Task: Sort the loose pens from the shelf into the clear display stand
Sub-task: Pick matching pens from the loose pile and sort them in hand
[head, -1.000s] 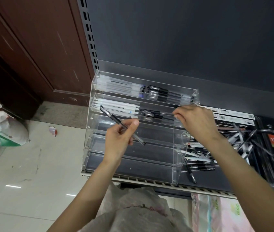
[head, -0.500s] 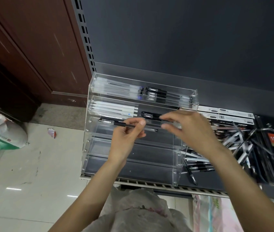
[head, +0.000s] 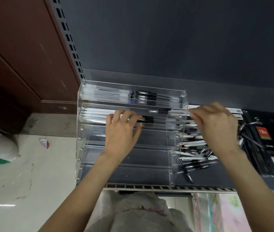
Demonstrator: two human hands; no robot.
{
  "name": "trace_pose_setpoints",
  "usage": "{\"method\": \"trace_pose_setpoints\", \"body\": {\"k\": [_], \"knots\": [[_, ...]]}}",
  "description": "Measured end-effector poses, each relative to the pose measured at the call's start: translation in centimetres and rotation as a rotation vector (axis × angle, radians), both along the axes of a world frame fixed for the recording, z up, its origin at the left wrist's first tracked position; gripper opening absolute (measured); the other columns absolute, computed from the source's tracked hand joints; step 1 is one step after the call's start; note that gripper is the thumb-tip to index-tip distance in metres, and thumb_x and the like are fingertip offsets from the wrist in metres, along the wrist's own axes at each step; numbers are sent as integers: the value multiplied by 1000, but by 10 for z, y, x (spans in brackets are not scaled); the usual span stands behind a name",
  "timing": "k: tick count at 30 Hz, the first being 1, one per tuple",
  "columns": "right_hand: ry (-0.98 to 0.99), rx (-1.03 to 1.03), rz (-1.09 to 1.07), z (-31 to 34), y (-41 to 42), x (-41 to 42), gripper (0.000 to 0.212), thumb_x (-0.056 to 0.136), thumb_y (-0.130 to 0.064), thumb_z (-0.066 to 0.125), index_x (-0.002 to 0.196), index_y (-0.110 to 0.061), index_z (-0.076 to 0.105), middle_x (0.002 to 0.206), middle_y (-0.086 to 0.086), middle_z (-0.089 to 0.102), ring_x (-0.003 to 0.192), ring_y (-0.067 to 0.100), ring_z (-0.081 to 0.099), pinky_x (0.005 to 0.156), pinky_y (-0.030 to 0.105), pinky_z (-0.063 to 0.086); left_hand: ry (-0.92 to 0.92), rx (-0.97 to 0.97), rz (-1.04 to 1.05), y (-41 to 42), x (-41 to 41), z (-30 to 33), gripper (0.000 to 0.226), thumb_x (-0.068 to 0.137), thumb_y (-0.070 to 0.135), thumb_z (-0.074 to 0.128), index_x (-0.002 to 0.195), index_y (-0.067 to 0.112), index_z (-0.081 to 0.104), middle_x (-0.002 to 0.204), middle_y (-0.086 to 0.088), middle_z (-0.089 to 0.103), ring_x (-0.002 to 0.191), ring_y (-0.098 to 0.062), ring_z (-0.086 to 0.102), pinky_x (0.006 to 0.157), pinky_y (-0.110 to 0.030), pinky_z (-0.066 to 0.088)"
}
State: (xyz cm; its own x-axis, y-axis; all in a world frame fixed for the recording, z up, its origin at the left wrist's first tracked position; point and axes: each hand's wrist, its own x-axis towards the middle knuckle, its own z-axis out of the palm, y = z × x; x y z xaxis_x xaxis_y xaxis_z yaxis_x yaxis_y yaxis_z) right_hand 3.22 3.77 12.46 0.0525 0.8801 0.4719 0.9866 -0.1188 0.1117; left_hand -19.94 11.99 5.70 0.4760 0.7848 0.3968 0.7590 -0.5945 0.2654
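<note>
both hands at the clear stand [head: 126, 164] by the shelf's left edge; left hand [head: 122, 129] fingers loose on black pen [head: 148, 120], right hand [head: 216, 126] grip unclear.

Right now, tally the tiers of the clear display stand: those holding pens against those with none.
Tiers holding pens: 2 (top tier, second tier)
Tiers with no pen showing: 3 (third tier, fourth tier, bottom tier)
Total: 5 tiers in the clear display stand

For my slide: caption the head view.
Both hands lay a black pen into the clear display stand's second tier.
</note>
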Motion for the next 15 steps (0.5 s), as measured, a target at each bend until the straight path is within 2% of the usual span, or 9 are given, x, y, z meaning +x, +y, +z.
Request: {"method": "trace_pose_setpoints", "body": {"k": [4, 8, 11, 15], "knots": [[-91, -92, 24, -13, 18, -7, 14, 64, -7, 78, 70, -17, 70, 65, 0, 66, 68, 23, 57, 51, 27, 46, 99, -14, 7, 3, 5, -6, 37, 89, 38, 42, 109, 20, 68, 103, 4, 68, 99, -21, 56, 80, -38, 38], [-230, -160, 50, -19, 30, -27, 17, 57, 4, 68, 66, -11, 69, 70, 3, 63, 69, 24, 56, 50, 25, 39, 126, -42, 3, 6, 4, -6, 41, 89, 39, 38, 105, 19, 70, 102, 4, 69, 97, -22, 58, 78, -38, 40], [-287, -258, 76, -23, 37, -41, 18, 50, 8, 61, 56, -10, 63, 57, 4, 57, 61, 22, 55, 47, 24, 41, 136, -37, 0, 7, 3, -6, 41, 90, 39, 37, 104, 19, 71, 102, 4, 69, 98, -22, 57, 79, -39, 39], [-357, -361, 34, -28, 44, -44, 25, 45, 5, 69, 59, -14, 61, 48, 1, 55, 54, 18, 54, 48, 23, 41, 142, -26, -16, 9, 3, -7, 42, 91, 38, 36, 104, 19, 71, 103, 3, 68, 99, -22, 57, 81, -37, 32]]}}
